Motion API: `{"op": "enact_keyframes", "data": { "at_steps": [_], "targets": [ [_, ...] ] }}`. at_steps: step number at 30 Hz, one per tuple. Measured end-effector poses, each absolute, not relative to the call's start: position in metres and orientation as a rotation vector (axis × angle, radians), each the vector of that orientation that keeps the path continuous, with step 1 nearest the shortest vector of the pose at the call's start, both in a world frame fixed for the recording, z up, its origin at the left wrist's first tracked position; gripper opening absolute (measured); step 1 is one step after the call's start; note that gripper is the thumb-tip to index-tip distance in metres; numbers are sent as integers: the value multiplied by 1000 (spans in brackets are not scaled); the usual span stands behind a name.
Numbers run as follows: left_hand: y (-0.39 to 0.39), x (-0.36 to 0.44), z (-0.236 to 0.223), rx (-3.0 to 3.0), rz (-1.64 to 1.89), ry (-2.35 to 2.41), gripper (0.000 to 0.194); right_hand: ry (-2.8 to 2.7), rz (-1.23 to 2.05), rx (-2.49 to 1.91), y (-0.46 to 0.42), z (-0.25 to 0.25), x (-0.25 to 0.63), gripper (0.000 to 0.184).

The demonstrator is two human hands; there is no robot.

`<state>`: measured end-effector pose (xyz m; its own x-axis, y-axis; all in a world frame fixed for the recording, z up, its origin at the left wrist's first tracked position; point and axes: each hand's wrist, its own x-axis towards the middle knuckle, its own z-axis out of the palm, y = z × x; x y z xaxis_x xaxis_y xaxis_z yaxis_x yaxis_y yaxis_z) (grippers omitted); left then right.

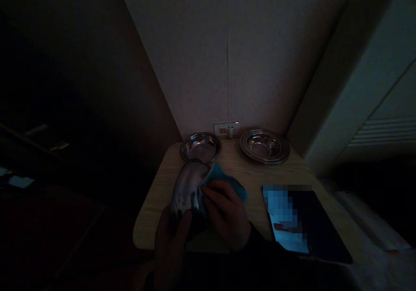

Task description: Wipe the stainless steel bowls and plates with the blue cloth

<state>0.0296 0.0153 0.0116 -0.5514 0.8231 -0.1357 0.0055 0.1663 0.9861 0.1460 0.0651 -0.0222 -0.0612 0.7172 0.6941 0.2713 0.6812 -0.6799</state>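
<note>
A shiny metal bowl is tilted on its side above the front of the small wooden table. My left hand grips its rim from the lower left, thumb on the near face. In my right hand is a blue cloth, its fingers pressing the cloth against the bowl's right side. The cloth's loose end spreads out to the right. Dim light hides the bowl's lower part and some of the fingers.
Another metal bowl stands at the table's back left. Nested metal dishes sit at the back right. A tablet with a lit, partly blurred screen lies at the right front. Behind is a wall socket with a plug.
</note>
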Motion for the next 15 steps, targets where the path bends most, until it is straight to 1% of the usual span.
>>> {"op": "enact_keyframes", "data": {
  "at_steps": [3,5,8,11,13,15],
  "targets": [
    [15,19,10,761,1455,1680,32,-1677,409,-806,49,-29,141,32],
    [15,15,12,747,1468,1717,32,-1701,376,-808,39,-31,139,34],
    [14,13,17,778,1445,1819,39,-1741,314,-782,30,-30,138,34],
    [14,12,20,923,1392,1900,47,-1775,236,-779,31,-23,135,28],
    [13,10,20,986,1351,1887,49,-1786,204,-801,41,-18,134,24],
    [14,9,19,972,1334,1836,50,-1791,211,-813,54,-14,133,25]
  ]
}}
